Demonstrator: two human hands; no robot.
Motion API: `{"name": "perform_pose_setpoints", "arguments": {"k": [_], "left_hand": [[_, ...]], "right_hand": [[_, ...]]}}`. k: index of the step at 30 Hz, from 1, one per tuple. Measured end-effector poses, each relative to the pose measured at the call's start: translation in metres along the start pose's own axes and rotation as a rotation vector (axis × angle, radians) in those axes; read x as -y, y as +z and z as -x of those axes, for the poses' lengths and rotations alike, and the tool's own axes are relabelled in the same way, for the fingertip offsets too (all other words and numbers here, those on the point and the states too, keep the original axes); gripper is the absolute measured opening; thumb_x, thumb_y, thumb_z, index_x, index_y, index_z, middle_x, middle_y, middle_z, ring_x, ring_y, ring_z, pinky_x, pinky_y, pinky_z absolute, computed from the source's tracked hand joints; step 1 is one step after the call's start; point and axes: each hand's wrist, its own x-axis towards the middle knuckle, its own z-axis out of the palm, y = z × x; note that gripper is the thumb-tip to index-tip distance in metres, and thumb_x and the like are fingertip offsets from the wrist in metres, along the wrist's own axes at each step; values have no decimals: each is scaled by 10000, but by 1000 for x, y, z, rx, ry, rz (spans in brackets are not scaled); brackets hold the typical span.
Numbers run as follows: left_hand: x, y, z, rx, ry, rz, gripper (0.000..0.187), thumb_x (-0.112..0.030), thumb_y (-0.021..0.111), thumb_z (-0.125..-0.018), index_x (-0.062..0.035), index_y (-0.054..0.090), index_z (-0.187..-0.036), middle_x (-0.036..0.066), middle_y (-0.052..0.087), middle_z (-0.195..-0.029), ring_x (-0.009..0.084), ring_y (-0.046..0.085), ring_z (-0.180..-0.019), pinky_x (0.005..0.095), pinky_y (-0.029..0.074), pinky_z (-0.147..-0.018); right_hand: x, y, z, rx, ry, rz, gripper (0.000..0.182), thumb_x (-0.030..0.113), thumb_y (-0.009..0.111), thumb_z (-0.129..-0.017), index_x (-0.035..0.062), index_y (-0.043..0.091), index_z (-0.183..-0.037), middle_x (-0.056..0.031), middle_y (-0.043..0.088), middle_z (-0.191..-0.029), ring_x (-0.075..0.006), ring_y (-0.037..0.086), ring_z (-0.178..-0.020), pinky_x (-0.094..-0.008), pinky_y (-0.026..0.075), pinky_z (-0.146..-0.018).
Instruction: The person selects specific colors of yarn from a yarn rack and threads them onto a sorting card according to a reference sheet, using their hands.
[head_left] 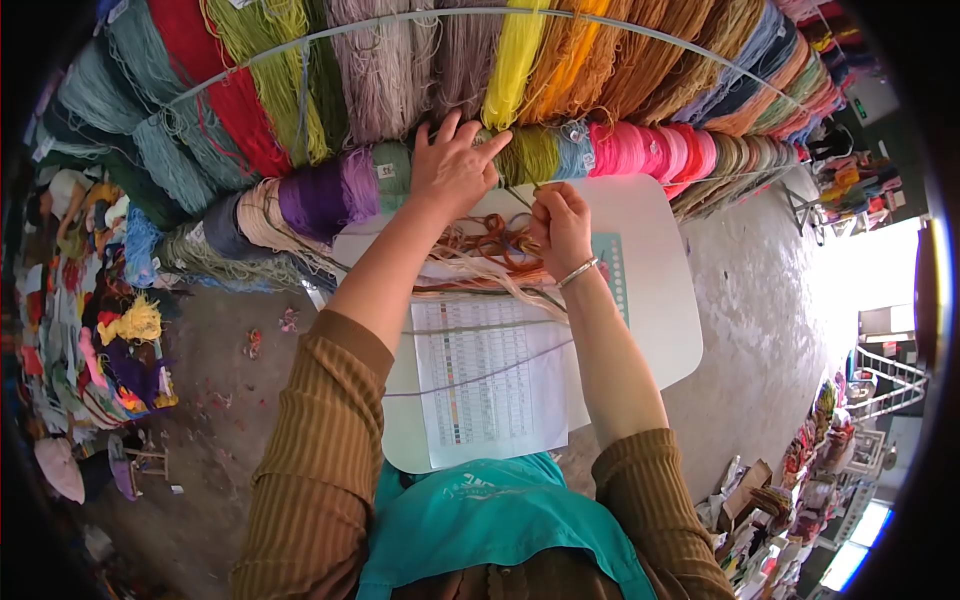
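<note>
My left hand (pixel 455 165) reaches up with spread fingers, over the lower row of thread between a pale green skein (pixel 391 168) and an olive green skein (pixel 530 154). To its right, my right hand (pixel 562 222) is closed in a pinch on an olive green thread (pixel 520 197) that runs up toward the olive skein. Beneath both hands, orange-brown threads (pixel 490 238) and cream threads (pixel 480 272) lie loosely across a white table (pixel 655 330). A printed sheet with a colour chart (pixel 485 375) lies nearer me, crossed by a purple thread (pixel 485 380).
Hanging skeins in many colours, including red (pixel 215 75) and yellow (pixel 515 70) ones, fill the rack ahead behind a curved metal bar (pixel 330 33). A teal card with holes (pixel 612 270) lies on the right. Piles of yarn (pixel 130 325) stand at left.
</note>
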Motion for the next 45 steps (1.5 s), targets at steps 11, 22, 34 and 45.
{"name": "perform_pose_setpoints", "arguments": {"k": [11,22,34,45], "left_hand": [[-1,1,2,2,-9,-28,500,-294,500,-941,-391,500,-1432,45,515,-1402,276,351,-1406,593,286,-1123],[0,5,2,-45,30,-49,507,-277,518,-932,-380,512,-1429,60,527,-1382,293,377,-1385,581,315,-1105],[3,1,-1,51,26,3,529,-265,498,-951,-385,461,-1465,59,487,-1432,290,344,-1418,587,292,-1133],[5,2,0,-24,35,40,525,-253,548,-918,-378,517,-1428,73,532,-1386,287,382,-1397,580,304,-1121]], "right_hand": [[107,-208,236,-278,73,-79,65,103,587,-969,80,634,-1006,95,347,-602,0,279,-416,-190,213,-348],[157,-405,414,-669,-336,-544,189,205,485,-1043,81,624,-1072,17,606,-736,-63,421,-495,-206,340,-419],[5,-9,3,-126,-149,503,212,173,697,-867,-4,699,-983,12,610,-710,-88,539,-597,-247,425,-531],[-25,27,-41,-318,-379,1050,292,299,746,-761,44,721,-901,-90,657,-676,-298,666,-675,-409,522,-662]]}}
